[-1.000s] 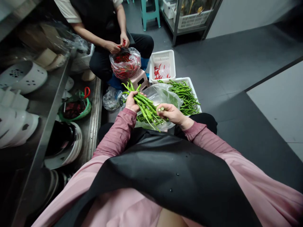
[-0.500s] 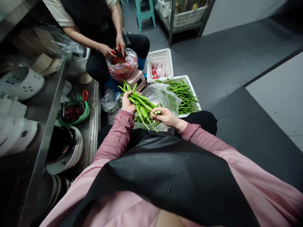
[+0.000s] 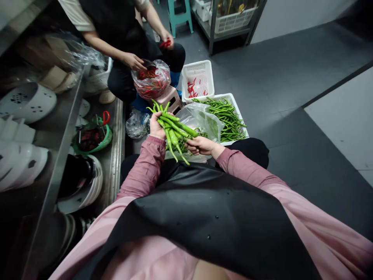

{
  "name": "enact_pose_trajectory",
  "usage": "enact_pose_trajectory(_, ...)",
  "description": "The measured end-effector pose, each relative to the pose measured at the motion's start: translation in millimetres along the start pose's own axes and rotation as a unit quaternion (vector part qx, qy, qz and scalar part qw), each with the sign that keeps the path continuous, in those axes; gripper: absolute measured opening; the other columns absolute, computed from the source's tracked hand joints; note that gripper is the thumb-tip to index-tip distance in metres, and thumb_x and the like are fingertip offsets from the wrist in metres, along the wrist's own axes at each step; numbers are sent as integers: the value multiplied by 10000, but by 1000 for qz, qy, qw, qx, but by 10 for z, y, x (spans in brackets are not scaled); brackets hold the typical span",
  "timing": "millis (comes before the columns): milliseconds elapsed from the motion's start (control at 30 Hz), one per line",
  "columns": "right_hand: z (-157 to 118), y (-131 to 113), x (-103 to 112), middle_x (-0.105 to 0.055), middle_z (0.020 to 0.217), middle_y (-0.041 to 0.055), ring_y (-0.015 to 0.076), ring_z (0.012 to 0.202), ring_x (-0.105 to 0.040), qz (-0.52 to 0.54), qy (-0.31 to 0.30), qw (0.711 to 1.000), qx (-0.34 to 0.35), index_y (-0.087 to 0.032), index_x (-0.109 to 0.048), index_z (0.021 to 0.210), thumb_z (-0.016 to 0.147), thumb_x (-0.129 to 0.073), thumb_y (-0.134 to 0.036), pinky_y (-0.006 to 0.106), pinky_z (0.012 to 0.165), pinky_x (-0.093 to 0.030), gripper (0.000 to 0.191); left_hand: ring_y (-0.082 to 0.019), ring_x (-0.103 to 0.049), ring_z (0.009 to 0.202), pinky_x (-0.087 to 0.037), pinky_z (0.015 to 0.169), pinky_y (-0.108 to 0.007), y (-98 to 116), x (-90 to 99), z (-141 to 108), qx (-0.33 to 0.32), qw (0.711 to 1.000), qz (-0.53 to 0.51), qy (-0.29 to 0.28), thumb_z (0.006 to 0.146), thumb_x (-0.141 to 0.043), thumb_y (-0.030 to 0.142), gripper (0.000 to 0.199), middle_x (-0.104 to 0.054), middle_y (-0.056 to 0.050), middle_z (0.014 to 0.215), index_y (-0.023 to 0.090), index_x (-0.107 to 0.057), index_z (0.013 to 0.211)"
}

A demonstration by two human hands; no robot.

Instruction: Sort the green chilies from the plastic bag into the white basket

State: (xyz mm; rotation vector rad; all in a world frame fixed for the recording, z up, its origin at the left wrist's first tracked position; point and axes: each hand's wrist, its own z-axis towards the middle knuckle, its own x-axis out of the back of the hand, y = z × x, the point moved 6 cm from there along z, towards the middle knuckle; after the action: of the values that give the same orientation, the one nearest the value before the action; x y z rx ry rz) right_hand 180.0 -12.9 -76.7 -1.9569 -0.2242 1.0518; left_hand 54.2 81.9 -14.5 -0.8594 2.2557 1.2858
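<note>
My left hand (image 3: 157, 126) is wrapped round a bunch of long green peppers (image 3: 174, 130), whose lower ends fan out toward my lap. At the right side of the bunch, my right hand (image 3: 201, 145) is closed with fingertips pinched at the pepper ends; what exactly sits between them is too small to tell. Below and behind both hands lies an open clear plastic bag (image 3: 212, 123) with more green peppers in it. A white basket (image 3: 237, 112) heaped with green peppers stands just beyond the bag on the right.
Across from me, a person's hand (image 3: 167, 41) holds red peppers beside a bag of red peppers (image 3: 153, 83) on a pink stool (image 3: 171, 97). Another white basket (image 3: 201, 72) holds some red pieces. On the left, a metal shelf (image 3: 65, 136) carries bowls and a green basket (image 3: 109, 136).
My right hand has moved slightly down and left, and the peppers near it have shifted. The other person's one hand has lifted away from the red bag with red peppers.
</note>
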Motion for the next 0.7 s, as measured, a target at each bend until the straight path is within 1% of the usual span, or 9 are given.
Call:
enact_pose_trajectory(67, -14, -12, -15, -413, 500, -77, 39, 417, -307, 4, 9, 1000, 26, -139, -525, 764, 714, -704, -483, 173, 405, -236, 391, -189, -656, 677, -544, 701, -329, -13, 13, 2, 0, 1000, 5, 2, 769, -537, 316, 181, -622, -49, 621, 147, -579, 720)
enact_pose_trajectory(233, -190, -192, 71, -411, 454, -81, 57, 431, -360, 32, 114, 974, 191, -176, -476, 697, 674, -708, -556, 198, 476, -319, 446, -187, -654, 681, -539, 689, -311, 41, 46, -18, -29, 1000, 4, 7, 776, -533, 336, 204, -617, -52, 611, 154, -569, 691)
enact_pose_trajectory(267, -219, -198, 52, -415, 455, -82, 57, 427, -360, 29, 122, 973, 196, -178, -480, 700, 672, -710, -556, 199, 475, -322, 444, -186, -653, 680, -538, 681, -304, 50, 55, -15, -36, 999, 1, 10, 778, -526, 341, 213, -612, -49, 603, 158, -564, 675)
enact_pose_trajectory(300, -231, -178, 13, -434, 467, -76, 55, 425, -364, 18, 121, 976, 177, -175, -494, 709, 668, -717, -548, 195, 464, -313, 437, -182, -652, 677, -536, 674, -294, 55, 64, -9, -44, 999, -2, 12, 779, -518, 345, 222, -607, -45, 597, 162, -559, 660)
enact_pose_trajectory(400, -222, -43, -166, -494, 531, -53, 46, 414, -352, 16, 95, 993, 65, -155, -541, 759, 664, -717, -546, 185, 412, -257, 439, -162, -644, 652, -529, 664, -272, 51, 71, 15, -73, 997, -23, 15, 767, -521, 347, 227, -598, -27, 592, 171, -545, 627)
enact_pose_trajectory(467, -212, -19, -272, -495, 558, -54, 41, 410, -338, 53, 88, 994, 40, -159, -545, 779, 668, -691, -583, 186, 401, -256, 462, -155, -639, 642, -528, 671, -273, 36, 48, 25, -88, 995, -42, 6, 748, -540, 330, 203, -595, -19, 589, 171, -542, 622)
enact_pose_trajectory(533, -200, -53, -340, -508, 578, -47, 44, 426, -362, 44, 91, 994, 43, -155, -558, 780, 657, -705, -568, 189, 406, -275, 455, -158, -639, 646, -529, 679, -280, 21, 15, 28, -95, 994, -54, -2, 738, -547, 306, 177, -589, -16, 575, 171, -541, 624)
enact_pose_trajectory(600, -199, -115, -363, -545, 602, -23, 51, 453, -400, -30, 108, 992, 56, -139, -589, 768, 664, -723, -512, 193, 418, -290, 409, -158, -640, 649, -529, 686, -283, 16, -12, 29, -100, 993, -60, -3, 738, -538, 285, 163, -579, -11, 560, 172, -537, 621)
enact_pose_trajectory(700, -254, -281, -333, -556, 575, -11, 61, 460, -408, -125, 162, 971, 125, -137, -612, 727, 716, -675, -499, 206, 437, -309, 368, -145, -640, 644, -530, 697, -274, 4, -11, 36, -101, 993, -54, 14, 756, -508, 268, 178, -574, -3, 558, 176, -524, 605)
